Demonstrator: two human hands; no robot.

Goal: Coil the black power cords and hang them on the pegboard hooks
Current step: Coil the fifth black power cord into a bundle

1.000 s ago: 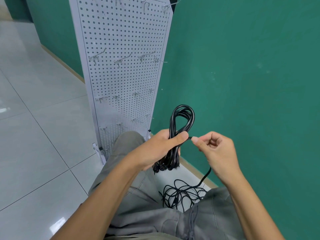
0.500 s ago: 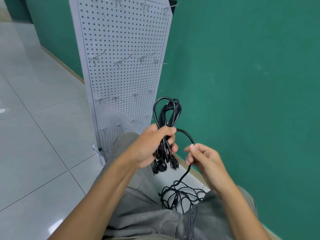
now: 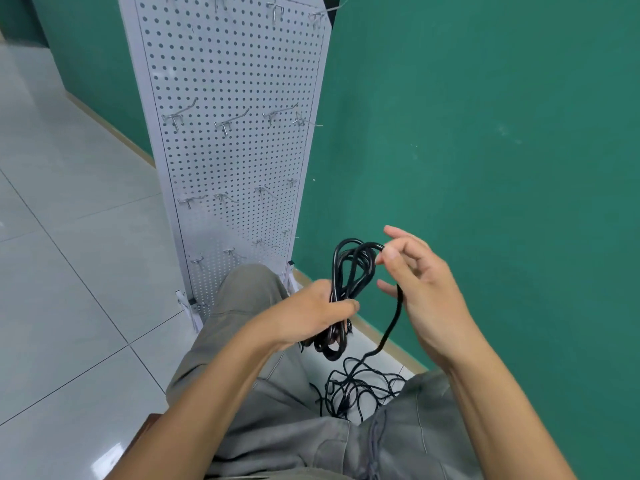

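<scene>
Black power cord coil (image 3: 349, 271): several long loops bunched upright, loop tops at 12 o'clock, lower bends hanging at 6. Loose strand (image 3: 393, 323) trailed from coil top toward 5 o'clock into tangled cord pile (image 3: 360, 389) on floor; cord count unclear. White pegboard (image 3: 228, 133) stood upright at 11 o'clock; metal hooks (image 3: 228, 123) bare.

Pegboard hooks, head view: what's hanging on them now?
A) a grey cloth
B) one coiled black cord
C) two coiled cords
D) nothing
D: every hook on the white pegboard is bare; the coiled black power cord is gripped in the left hand, and more cord lies tangled on the floor.
</scene>
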